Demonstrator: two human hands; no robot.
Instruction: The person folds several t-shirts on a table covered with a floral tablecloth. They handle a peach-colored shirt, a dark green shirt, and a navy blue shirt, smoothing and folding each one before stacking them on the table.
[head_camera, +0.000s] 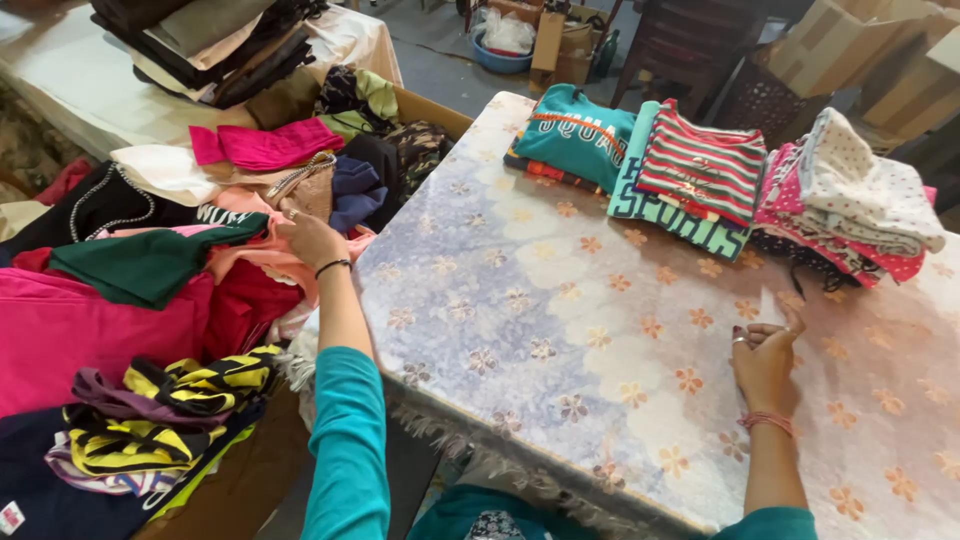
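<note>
Picking step: left hand (312, 240) fingers grasp peach cotton garment (262, 258) in the unsorted heap; right hand (765, 360), loosely curled and holding nothing, rests on floral-covered table (560, 300); next, it seems, lifting clear.

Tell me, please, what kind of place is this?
Probably a garment sorting or packing workroom: folded shirts stacked on a flowered table cover, a heap of loose clothes beside it, and cardboard boxes behind.

Left hand (308, 238) fingertips among clothes (150, 290)
</note>
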